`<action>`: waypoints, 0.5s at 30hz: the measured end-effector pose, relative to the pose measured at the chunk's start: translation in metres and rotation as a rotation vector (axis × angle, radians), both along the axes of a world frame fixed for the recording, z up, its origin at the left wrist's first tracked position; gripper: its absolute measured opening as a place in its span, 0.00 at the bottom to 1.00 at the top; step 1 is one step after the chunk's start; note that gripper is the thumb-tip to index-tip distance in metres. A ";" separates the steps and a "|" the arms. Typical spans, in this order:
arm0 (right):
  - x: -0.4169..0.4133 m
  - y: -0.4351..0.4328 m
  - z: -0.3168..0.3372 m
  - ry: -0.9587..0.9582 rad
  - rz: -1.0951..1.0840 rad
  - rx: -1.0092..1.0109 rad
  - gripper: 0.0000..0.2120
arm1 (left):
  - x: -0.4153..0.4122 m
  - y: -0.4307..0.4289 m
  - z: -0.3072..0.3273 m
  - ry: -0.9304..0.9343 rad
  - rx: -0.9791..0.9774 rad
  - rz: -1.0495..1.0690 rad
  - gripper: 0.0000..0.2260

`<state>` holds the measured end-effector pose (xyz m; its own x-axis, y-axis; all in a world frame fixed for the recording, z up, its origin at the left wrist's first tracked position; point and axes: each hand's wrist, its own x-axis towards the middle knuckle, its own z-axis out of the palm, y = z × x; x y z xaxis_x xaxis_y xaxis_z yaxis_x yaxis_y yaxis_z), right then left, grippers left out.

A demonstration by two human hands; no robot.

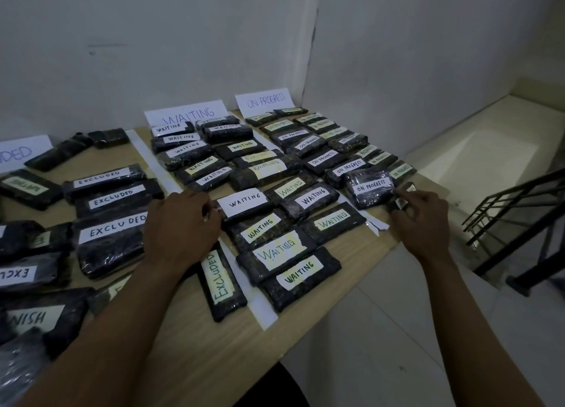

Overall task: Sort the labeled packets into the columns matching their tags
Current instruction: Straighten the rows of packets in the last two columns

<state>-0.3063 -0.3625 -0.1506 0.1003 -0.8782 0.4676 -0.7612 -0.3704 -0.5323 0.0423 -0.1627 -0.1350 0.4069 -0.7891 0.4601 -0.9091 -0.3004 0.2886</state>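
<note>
Packets (244, 205) | wood table (214, 360), white wall (183, 39) | left grip (180, 223), right grip (422, 220) each grasping one

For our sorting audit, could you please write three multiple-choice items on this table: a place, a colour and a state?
1. The rightmost header sheet reads: A) WAITING B) ON PROGRESS C) EXCLUDED
2. The label of the WAITING packet at the left hand is: A) white B) red C) blue
3. The right hand: A) lies flat B) pinches a small packet C) is out of view
Answers: B, no sheet stands further right; A, plain white paper; B, its fingers curl round it.
</note>
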 end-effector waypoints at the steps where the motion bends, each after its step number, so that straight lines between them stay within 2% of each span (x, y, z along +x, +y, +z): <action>1: 0.001 0.003 -0.001 0.013 -0.009 -0.027 0.25 | 0.000 0.000 0.000 0.001 -0.004 -0.001 0.13; 4: 0.004 0.006 -0.001 0.017 -0.014 -0.043 0.27 | 0.000 0.001 0.000 0.003 -0.005 0.000 0.12; 11: 0.000 -0.009 0.007 -0.033 -0.012 0.135 0.16 | -0.002 0.003 0.002 0.044 0.011 0.011 0.09; 15: -0.004 -0.006 0.007 -0.033 0.031 0.104 0.19 | -0.003 0.004 0.002 0.041 0.009 0.020 0.09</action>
<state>-0.3106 -0.3687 -0.1435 0.1144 -0.9190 0.3773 -0.7317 -0.3349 -0.5937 0.0396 -0.1591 -0.1325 0.4411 -0.7848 0.4353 -0.8902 -0.3213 0.3228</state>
